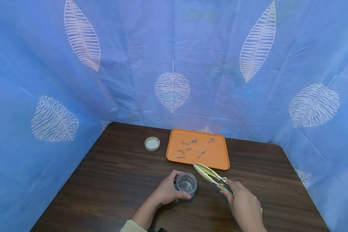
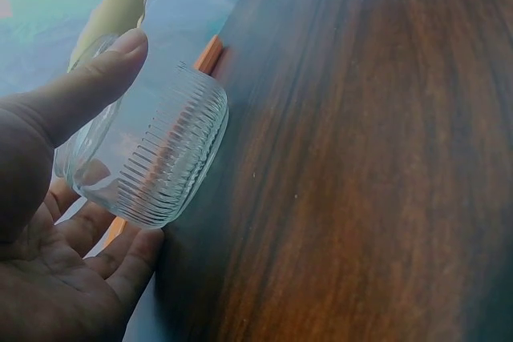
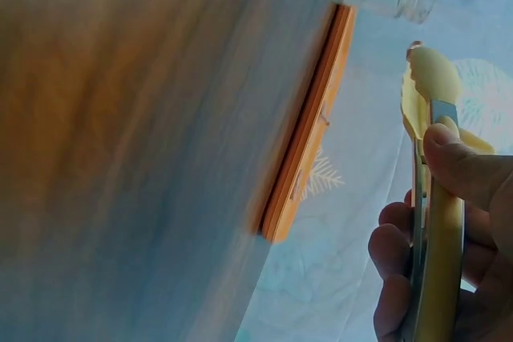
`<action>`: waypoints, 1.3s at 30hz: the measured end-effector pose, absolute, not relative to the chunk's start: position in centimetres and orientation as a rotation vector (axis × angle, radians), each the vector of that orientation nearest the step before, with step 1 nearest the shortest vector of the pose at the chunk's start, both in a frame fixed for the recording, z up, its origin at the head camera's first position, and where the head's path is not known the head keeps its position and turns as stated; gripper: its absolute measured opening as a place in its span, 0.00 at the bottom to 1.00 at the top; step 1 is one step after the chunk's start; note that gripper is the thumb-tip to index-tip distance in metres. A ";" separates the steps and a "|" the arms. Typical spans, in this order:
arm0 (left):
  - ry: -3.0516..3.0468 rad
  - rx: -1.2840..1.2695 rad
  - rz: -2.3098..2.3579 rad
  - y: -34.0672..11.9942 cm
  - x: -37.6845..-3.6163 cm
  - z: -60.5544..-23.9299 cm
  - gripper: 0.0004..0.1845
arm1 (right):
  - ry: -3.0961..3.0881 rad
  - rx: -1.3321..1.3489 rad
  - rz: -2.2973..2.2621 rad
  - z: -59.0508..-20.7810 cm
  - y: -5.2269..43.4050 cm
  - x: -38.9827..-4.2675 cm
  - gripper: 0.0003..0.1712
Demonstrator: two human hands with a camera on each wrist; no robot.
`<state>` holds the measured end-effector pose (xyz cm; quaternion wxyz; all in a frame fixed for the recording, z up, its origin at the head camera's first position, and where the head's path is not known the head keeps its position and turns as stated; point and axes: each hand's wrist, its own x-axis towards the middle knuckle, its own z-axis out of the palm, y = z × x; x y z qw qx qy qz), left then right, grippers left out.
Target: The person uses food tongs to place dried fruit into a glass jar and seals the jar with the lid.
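My left hand [image 1: 169,190] grips a clear glass jar [image 1: 187,184], thumb on the near side and fingers round the far side. The jar stands upright with its mouth uncovered; the left wrist view shows its ribbed lower wall [image 2: 176,150]. My right hand [image 1: 245,204] holds a pair of pale yellow tongs [image 1: 210,175], their tips together near the tray's front edge. A small brownish bit shows at the tongs' tip in the right wrist view, too small to identify. Several greyish, worm-like pieces [image 1: 201,153] lie scattered on the orange tray [image 1: 211,161].
A round lid [image 1: 152,143] with a white inside lies left of the tray. Everything stands on a dark wooden table [image 1: 110,180]. Behind and beside it hangs a blue cloth [image 1: 127,80] with white leaf prints.
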<state>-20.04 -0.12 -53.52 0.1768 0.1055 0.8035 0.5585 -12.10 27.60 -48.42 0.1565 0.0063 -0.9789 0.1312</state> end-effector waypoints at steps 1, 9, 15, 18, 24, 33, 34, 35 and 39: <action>2.273 0.303 1.583 -0.1 -20.1 -53.5 0.46 | -2.814 0.007 0.385 -48.4 27.5 -11.8 0.30; 2.292 0.340 1.593 -0.1 -20.1 -53.1 0.46 | -2.912 -0.036 0.418 -47.8 26.7 -10.1 0.31; 2.302 0.345 1.589 -0.1 -20.1 -53.1 0.48 | -2.915 0.001 0.417 -47.5 26.3 -9.3 0.31; 2.307 0.336 1.577 0.0 -20.1 -53.0 0.47 | -2.907 0.009 0.407 -47.5 26.2 -9.0 0.31; 2.287 0.316 1.575 0.0 -20.0 -52.8 0.47 | -2.916 0.005 0.384 -47.6 26.1 -8.7 0.32; 2.290 0.321 1.577 -0.2 -20.0 -53.0 0.46 | -2.900 0.009 0.376 -47.3 26.1 -8.7 0.39; 2.289 0.322 1.579 -0.2 -20.0 -53.1 0.46 | -2.910 -0.006 0.378 -47.3 26.1 -8.7 0.40; 2.288 0.322 1.581 -0.1 -19.9 -53.1 0.46 | -2.922 -0.024 0.382 -47.2 26.1 -8.8 0.42; 2.281 0.319 1.585 -0.1 -19.9 -53.3 0.46 | -2.961 -0.083 0.397 -46.8 26.2 -9.1 0.48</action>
